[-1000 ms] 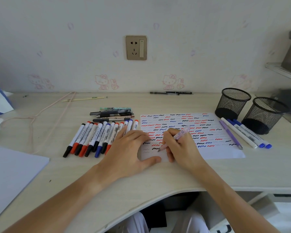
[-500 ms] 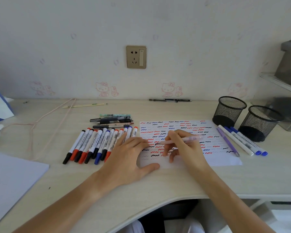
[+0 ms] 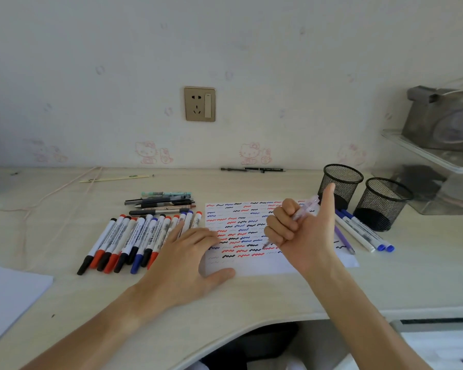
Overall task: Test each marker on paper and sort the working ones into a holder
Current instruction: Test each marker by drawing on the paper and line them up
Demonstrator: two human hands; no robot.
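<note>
Fingers of right hand (image 3: 302,231) curled round one pen (image 3: 304,209); left hand (image 3: 187,252) fingers flat on paper (image 3: 241,265); two holders (image 3: 342,182).

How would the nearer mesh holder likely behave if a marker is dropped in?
The nearer mesh holder looks like thin open wire and appears empty, so probably light. Standing upright on the desk, unweighted, it might shift or tip if knocked.

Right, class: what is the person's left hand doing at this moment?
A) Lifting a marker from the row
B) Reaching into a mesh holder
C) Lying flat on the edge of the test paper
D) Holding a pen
C: the left hand lies with straight fingers on the left edge of the test paper, gripping nothing.
</note>
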